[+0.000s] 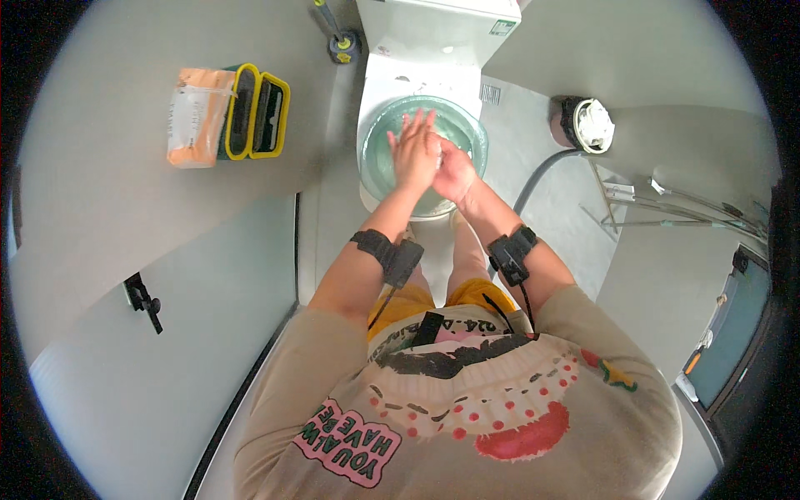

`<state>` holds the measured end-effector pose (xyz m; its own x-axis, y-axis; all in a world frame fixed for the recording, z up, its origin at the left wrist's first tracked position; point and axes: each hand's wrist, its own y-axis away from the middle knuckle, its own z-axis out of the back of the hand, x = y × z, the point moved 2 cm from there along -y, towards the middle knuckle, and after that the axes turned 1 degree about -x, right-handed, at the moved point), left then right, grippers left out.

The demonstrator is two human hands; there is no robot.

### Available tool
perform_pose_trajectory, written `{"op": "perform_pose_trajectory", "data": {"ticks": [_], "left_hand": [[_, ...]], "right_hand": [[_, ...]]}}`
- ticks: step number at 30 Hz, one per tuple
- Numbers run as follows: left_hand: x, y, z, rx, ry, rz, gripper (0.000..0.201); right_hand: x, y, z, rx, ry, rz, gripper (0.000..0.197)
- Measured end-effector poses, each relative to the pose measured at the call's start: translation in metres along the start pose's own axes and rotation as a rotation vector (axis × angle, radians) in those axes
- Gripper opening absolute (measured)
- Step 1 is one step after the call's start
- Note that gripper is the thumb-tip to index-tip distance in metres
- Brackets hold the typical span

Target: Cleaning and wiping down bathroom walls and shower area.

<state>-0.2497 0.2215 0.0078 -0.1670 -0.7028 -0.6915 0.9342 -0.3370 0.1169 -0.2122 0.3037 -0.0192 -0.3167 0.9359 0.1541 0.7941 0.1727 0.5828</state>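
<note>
Both of my hands meet over a green, see-through basin (372, 171) that rests on the white toilet (421, 77). My left hand (414, 157) lies on top, fingers stretched out and slightly spread toward the toilet's back. Against its thumb side presses my right hand (455, 172), whose fingers are mostly hidden beneath the left. A small whitish spot shows where the two hands touch; I cannot make out whether it is foam or a solid thing. The basin seems to contain water. Black straps with small devices sit on both forearms.
On the left wall hang an orange-and-white tissue pack (198, 117) and a yellow-rimmed box (254, 111). A toilet brush (342, 46) stands left of the tank. To the right are a lined waste bin (593, 127), a grey hose (537, 177) and several long poles (683, 215). A frosted door (192, 308) is at lower left.
</note>
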Motion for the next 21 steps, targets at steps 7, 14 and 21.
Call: {"op": "perform_pose_trajectory", "data": {"ticks": [7,14,21], "left_hand": [[-0.024,0.024,0.009,0.047,-0.013,-0.040,0.052],[-0.033,0.016,0.062,-0.063,-0.274,-0.090,0.052],[-0.003,0.013,0.102,-0.107,0.251,0.161,0.040]], "right_hand": [[0.003,0.025,-0.060,-0.053,-0.051,-0.013,0.060],[0.002,0.029,-0.058,-0.240,0.156,0.056,0.043],[0.041,0.031,-0.079,-0.208,0.574,-0.061,0.031]]}}
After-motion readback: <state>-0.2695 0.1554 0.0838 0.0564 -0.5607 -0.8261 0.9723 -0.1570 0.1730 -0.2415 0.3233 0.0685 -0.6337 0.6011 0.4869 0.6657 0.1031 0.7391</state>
